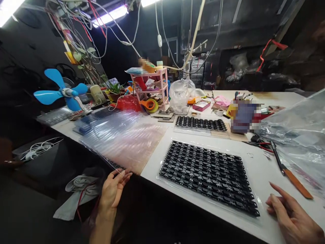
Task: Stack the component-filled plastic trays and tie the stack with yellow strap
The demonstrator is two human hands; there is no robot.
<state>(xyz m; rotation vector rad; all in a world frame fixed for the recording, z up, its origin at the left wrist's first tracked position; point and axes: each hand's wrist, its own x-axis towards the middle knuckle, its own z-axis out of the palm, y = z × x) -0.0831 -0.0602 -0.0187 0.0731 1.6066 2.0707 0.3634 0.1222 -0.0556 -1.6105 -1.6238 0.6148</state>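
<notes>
touching the near edge of the clear plastic sheets (pixel 122 135), the left hand (pixel 115 188) has its fingertips close together; whether they pinch cannot be told. the right hand (pixel 289 210) is empty, fingers loosely curled, index and thumb slightly apart. between both hands' fingers lies a tray of black parts (pixel 208 174). beyond the left fingers stand a blue fan (pixel 67 92) and pink rack (pixel 152 89); just beyond the right, an orange-handled tool (pixel 290 173) and plastic film (pixel 302 132).
</notes>
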